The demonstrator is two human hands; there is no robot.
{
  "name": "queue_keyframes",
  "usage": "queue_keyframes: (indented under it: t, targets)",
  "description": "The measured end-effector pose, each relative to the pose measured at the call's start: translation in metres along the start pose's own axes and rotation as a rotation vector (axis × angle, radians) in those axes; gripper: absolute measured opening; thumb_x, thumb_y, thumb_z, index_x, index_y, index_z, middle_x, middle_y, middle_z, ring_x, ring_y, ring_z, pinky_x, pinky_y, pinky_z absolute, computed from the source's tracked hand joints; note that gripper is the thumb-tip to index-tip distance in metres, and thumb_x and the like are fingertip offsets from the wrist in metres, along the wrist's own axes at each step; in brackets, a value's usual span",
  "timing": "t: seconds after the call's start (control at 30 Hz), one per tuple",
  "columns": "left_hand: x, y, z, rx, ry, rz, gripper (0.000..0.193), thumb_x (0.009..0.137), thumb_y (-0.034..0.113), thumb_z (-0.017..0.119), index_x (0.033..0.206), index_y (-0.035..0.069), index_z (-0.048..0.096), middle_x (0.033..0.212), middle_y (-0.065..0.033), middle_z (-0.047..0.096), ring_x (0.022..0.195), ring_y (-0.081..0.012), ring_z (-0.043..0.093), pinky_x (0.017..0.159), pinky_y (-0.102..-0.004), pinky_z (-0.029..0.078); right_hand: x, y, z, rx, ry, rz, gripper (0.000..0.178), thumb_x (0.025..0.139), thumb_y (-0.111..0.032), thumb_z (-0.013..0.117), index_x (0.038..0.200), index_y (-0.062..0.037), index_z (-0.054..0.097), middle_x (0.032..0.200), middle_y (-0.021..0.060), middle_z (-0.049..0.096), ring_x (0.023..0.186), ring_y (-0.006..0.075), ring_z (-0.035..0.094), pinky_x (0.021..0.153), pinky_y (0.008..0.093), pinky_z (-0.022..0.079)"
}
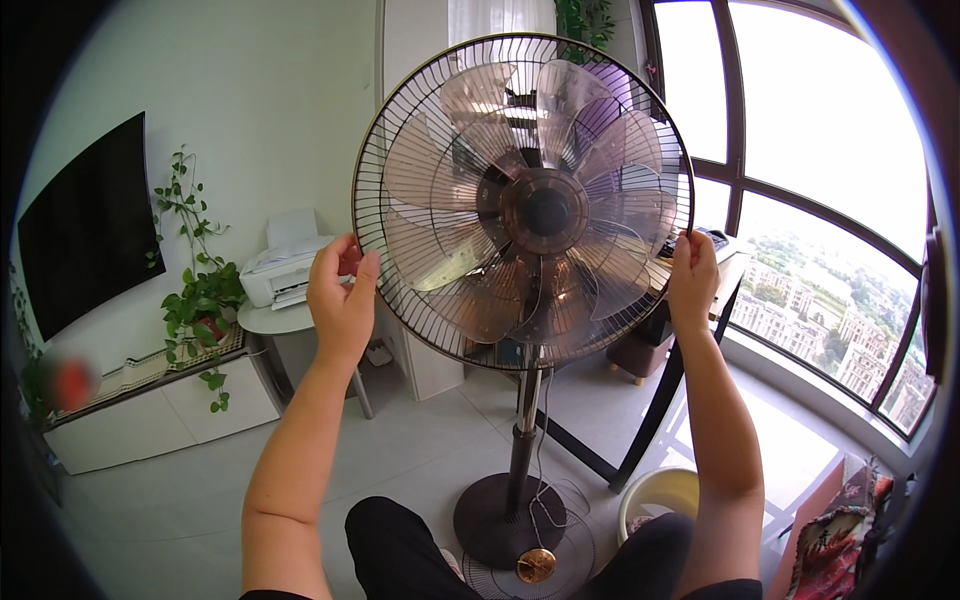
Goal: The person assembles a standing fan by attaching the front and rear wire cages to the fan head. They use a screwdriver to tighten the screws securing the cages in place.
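A standing fan [541, 210] faces me, its round wire grille [372, 150] enclosing see-through brownish blades [625, 145] around a dark hub. My left hand [341, 295] is at the grille's left rim, fingers curled and thumb against the edge. On the opposite side, my right hand [692, 285] pinches the rim at about the same height; its fingertips are partly hidden. Below the fan head, the pole [521, 455] runs down to a round dark base [490, 520]. On the floor between my legs lies a wire guard with a gold disc [536, 566] at its centre.
Behind the fan stands a dark-legged desk [650, 430]. A pale bucket [660, 490] sits near my right knee, and patterned fabric [840, 530] lies further right. To the left are a printer [280, 270] on a small table, a white cabinet [165, 420] and trailing plants [200, 300].
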State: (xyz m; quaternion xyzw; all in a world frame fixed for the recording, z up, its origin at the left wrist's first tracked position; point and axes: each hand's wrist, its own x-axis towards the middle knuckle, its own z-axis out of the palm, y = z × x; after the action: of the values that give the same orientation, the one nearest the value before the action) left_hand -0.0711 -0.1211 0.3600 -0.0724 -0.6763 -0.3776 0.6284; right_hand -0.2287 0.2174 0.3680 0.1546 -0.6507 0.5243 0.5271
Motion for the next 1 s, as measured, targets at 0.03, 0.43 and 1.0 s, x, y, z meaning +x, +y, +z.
queue_keyframes:
  t: [0.03, 0.43, 1.0]
  targets:
    - [0.003, 0.002, 0.002, 0.012, 0.006, 0.044, 0.032, 0.082, 0.022, 0.059, 0.105, 0.0, 0.053, 0.086, -0.0044, 0.053, 0.076, -0.0104, 0.05, 0.057, -0.0211, 0.044, 0.004, 0.004, -0.002, 0.032, -0.019, 0.024, 0.027, 0.084, -0.025, 0.049, 0.091, 0.0012, 0.054, 0.075, 0.0095, 0.058, 0.068, 0.017, 0.055, 0.065, 0.029, 0.043]
    - [0.137, 0.068, 0.039, 0.168, -0.039, 0.356, 0.035, 0.085, 0.032, 0.05, 0.099, 0.001, 0.058, 0.083, -0.0113, 0.058, 0.078, -0.0215, 0.055, 0.07, -0.0307, 0.044, 0.08, -0.041, 0.009, 0.062, -0.158, 0.011, 0.046, 0.083, -0.041, 0.048, 0.103, -0.0001, 0.056, 0.09, 0.0111, 0.06, 0.085, 0.0194, 0.055, 0.076, 0.0308, 0.041]
    - [0.152, 0.075, 0.074, 0.324, 0.201, 0.574, 0.008, 0.075, 0.014, 0.06, 0.077, 0.007, 0.063, 0.071, -0.0036, 0.055, 0.065, -0.0206, 0.054, 0.056, -0.0313, 0.043, 0.116, -0.108, 0.041, 0.051, 0.025, -0.193, 0.02, 0.073, -0.022, 0.063, 0.087, -0.0085, 0.067, 0.083, 0.005, 0.062, 0.074, 0.0167, 0.057, 0.072, 0.0286, 0.043]
